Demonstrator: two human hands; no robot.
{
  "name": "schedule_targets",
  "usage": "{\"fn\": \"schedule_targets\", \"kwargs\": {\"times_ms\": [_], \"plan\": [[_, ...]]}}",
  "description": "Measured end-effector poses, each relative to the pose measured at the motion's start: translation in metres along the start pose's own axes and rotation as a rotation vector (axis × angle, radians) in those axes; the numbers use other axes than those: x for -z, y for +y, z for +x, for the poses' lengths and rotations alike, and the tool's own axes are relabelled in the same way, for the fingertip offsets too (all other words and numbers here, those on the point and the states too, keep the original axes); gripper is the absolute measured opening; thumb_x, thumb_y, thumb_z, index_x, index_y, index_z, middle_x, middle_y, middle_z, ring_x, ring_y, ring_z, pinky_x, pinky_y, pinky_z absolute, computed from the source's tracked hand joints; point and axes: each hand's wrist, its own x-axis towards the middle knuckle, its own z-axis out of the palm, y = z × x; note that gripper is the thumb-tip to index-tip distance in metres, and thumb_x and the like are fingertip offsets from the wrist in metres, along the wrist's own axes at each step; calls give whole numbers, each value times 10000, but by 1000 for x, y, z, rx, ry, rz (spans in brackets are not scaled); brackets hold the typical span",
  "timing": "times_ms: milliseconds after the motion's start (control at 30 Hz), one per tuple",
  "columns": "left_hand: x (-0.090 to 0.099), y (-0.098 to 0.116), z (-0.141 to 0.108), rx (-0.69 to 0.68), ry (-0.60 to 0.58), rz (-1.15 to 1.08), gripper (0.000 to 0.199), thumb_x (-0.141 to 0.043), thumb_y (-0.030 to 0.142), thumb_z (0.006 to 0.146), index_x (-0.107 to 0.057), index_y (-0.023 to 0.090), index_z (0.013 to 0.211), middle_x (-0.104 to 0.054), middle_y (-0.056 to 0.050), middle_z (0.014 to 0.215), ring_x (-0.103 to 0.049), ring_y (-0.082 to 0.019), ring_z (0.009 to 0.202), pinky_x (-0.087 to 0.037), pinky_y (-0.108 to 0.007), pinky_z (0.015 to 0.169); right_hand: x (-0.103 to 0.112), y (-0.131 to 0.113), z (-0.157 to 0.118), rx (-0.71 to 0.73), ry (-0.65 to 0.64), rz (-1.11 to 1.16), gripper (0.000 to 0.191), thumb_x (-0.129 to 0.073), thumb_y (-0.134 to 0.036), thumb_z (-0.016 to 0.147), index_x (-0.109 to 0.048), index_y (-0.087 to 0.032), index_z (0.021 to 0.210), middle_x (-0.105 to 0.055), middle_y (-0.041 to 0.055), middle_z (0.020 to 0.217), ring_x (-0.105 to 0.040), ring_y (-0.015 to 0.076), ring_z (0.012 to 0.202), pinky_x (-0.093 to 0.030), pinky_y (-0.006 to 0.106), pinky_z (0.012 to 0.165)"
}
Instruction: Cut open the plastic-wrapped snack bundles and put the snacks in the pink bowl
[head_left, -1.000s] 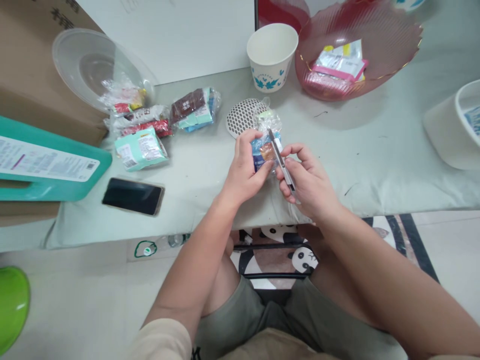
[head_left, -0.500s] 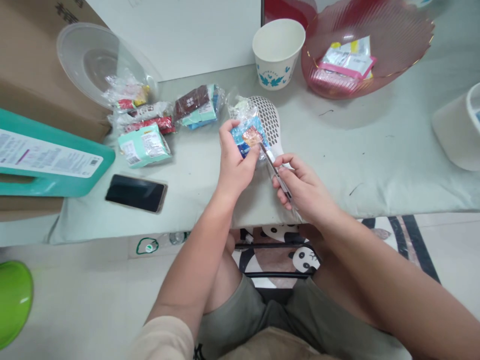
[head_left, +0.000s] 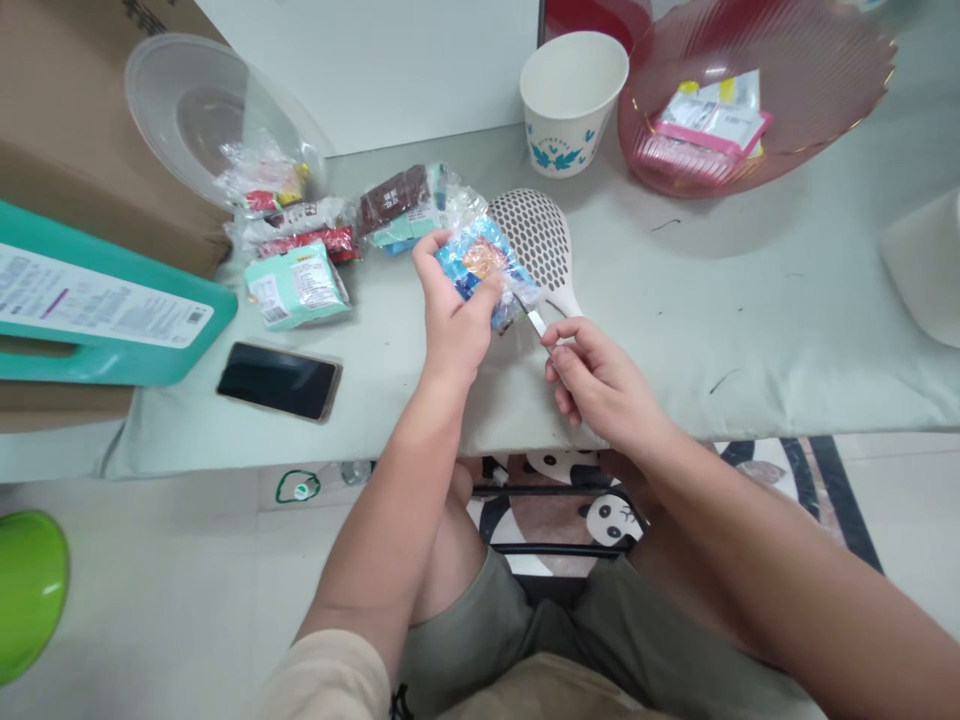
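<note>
My left hand (head_left: 459, 310) is closed on a blue snack packet (head_left: 480, 258) in clear crinkly wrap, its thumb pressed across the front. My right hand (head_left: 600, 375) grips a slim silver utility knife (head_left: 537, 322). The knife's tip meets the lower right edge of the packet's wrap, though I cannot tell whether it has cut through. Just behind both hands lies a white perforated skimmer (head_left: 534, 240), partly covered by the packet.
Several wrapped snacks (head_left: 300, 285) lie at the left, near a clear plastic bowl (head_left: 161, 100) and a phone (head_left: 279, 381). A paper cup (head_left: 574, 105) and a pink ribbed bowl (head_left: 817, 110) holding sachets stand at the back. A white container (head_left: 930, 265) is at the right.
My left hand has shifted slightly left with the packet, uncovering more of the skimmer. Less of the knife shows beyond my right hand, and the view has moved a little.
</note>
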Motion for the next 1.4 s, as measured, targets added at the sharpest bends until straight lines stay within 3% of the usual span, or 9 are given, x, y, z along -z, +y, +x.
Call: {"fn": "schedule_targets", "kwargs": {"times_ms": [400, 667, 800, 867, 1000, 1067, 1167, 1333, 1400], "plan": [[0, 26, 7, 388, 152, -395, 556, -810, 224, 788, -439, 308, 1194, -661, 1, 1117, -691, -194, 1086, -572, -299, 899, 7, 9, -4, 125, -8, -331, 207, -453, -341, 1004, -597, -260, 1128, -577, -39, 743, -482, 92, 500, -373, 239, 495], [2, 33, 9, 518, 157, -510, 501, -800, 224, 778, -512, 350, 1168, -734, 28, 1114, -725, -210, 1084, -633, -325, 868, 8, 7, -7, 196, -21, -384, 232, -440, -306, 988, -615, -244, 1127, -602, -31, 738, -508, 106, 537, -408, 254, 553], [7, 44, 15, 561, 185, -625, 375, -702, 178, 806, -568, 324, 1124, -751, 20, 1049, -715, -213, 1127, -628, -348, 936, 14, 5, -9, 238, -24, -403, 228, -433, -304, 986, -613, -246, 1113, -625, -24, 759, -532, 115, 547, -436, 269, 574], [11, 51, 19, 579, 202, -702, 284, -622, 185, 843, -596, 292, 1106, -750, -6, 1049, -701, -212, 1158, -612, -352, 978, 25, 2, -7, 281, 64, -438, 241, -452, -315, 974, -592, -249, 1159, -649, -20, 771, -544, 129, 548, -448, 286, 590], [16, 59, 17, 415, 219, -661, 334, -643, 139, 808, -553, 298, 1087, -724, 9, 1102, -680, -200, 1185, -582, -334, 992, 62, -5, 4, 231, 487, -683, 308, -530, -348, 929, -566, -251, 1219, -698, 12, 821, -610, 200, 681, -480, 365, 729], [14, 60, 11, 336, 142, -617, 416, -696, 112, 766, -527, 299, 1097, -700, 20, 1084, -682, -199, 1169, -570, -337, 994, 83, -4, 12, 90, 566, -825, 276, -534, -343, 916, -605, -244, 1163, -694, 39, 834, -612, 241, 759, -474, 409, 784], [7, 61, 3, 400, 14, -590, 420, -754, 173, 764, -534, 280, 1106, -670, -2, 1084, -676, -241, 1209, -548, -379, 1031, 109, 7, 24, 18, 613, -981, 260, -541, -299, 892, -659, -236, 1115, -664, 88, 871, -593, 287, 854, -453, 447, 808], [-5, 58, -3, 458, -121, -492, 310, -752, 381, 865, -565, 272, 1087, -640, -40, 1077, -662, -307, 1244, -572, -441, 1003, 120, 27, 32, 342, 848, -1000, 124, -679, -275, 808, -718, -223, 913, -648, 154, 954, -575, 326, 998, -411, 500, 867], [-9, 54, -6, 419, -181, -421, 365, -787, 383, 849, -574, 282, 1128, -627, -43, 1105, -656, -305, 1241, -573, -448, 1002, 104, 25, 27, 524, 799, -904, 161, -693, -303, 815, -714, -221, 952, -662, 151, 941, -596, 304, 955, -433, 480, 844]]}}
